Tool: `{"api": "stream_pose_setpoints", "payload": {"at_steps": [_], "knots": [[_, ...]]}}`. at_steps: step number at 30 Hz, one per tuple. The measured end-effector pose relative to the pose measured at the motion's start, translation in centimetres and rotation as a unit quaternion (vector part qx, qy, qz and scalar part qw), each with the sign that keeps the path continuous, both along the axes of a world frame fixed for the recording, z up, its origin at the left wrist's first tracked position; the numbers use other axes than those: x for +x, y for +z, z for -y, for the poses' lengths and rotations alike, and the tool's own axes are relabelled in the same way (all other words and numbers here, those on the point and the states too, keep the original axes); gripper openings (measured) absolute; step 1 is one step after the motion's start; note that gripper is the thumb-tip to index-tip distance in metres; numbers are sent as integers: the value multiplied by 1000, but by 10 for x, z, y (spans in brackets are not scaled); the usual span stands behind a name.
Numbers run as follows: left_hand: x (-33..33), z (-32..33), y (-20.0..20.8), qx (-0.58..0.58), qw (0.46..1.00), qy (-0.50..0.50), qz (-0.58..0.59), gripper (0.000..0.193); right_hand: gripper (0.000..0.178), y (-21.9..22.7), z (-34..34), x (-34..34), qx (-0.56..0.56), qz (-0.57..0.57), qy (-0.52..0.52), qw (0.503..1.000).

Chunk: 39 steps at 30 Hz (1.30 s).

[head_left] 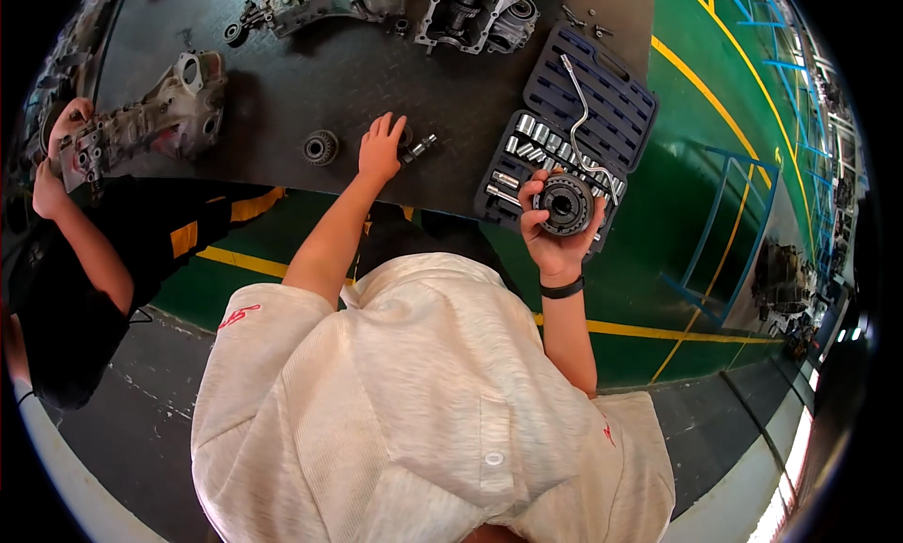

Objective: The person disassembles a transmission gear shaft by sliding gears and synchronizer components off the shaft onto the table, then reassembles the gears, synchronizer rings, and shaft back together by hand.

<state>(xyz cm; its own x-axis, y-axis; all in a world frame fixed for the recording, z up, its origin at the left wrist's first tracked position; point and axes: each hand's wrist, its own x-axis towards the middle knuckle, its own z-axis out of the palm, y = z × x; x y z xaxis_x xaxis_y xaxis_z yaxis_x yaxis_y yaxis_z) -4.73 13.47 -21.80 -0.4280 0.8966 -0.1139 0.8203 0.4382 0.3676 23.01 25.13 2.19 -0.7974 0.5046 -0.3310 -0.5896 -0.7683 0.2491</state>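
In my right hand point(555, 247) is a round dark metal gear assembly point(564, 204) with a toothed rim and a hole through its middle. The fingers wrap round its edge, in front of the socket set's near side. My left hand point(379, 151) lies palm down over the dark workbench point(273, 129), fingers stretched out and apart. Just right of its fingers is a short metal shaft point(420, 149), its left end partly hidden by the hand. To the left a small toothed gear point(321, 148) rests on the bench.
An open blue socket case point(632, 110) holds sockets and a bent speed-brace handle point(580, 119). Gearbox housings point(183, 110) and an opened casing point(461, 21) stand on the bench. Another person's hands point(61, 167) touch the left housing. Loose bolts point(585, 21) lie at the far right.
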Motion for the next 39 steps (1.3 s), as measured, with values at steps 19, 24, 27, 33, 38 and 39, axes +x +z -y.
{"api": "stream_pose_setpoints", "payload": {"at_steps": [19, 24, 27, 33, 38, 39], "knots": [[32, -38, 216, 219, 837, 87, 493, 57, 61, -4, 8, -5, 62, 27, -26, 997], [62, -23, 300, 214, 796, 4, 566, 58, 57, 8, 14, -27, 120, 116, -10, 986], [70, -24, 300, 242, 800, -5, 548, 57, 53, 6, 19, -37, 156, 152, 0, 976], [75, -19, 287, 238, 885, -29, 399, 57, 49, -8, 26, -41, 133, 201, 18, 970], [76, -16, 283, 213, 888, -43, 406, 56, 46, -16, 31, -36, 122, 187, 22, 975], [73, -16, 280, 195, 885, -36, 421, 56, 45, -17, 31, -36, 106, 176, 16, 979]]}}
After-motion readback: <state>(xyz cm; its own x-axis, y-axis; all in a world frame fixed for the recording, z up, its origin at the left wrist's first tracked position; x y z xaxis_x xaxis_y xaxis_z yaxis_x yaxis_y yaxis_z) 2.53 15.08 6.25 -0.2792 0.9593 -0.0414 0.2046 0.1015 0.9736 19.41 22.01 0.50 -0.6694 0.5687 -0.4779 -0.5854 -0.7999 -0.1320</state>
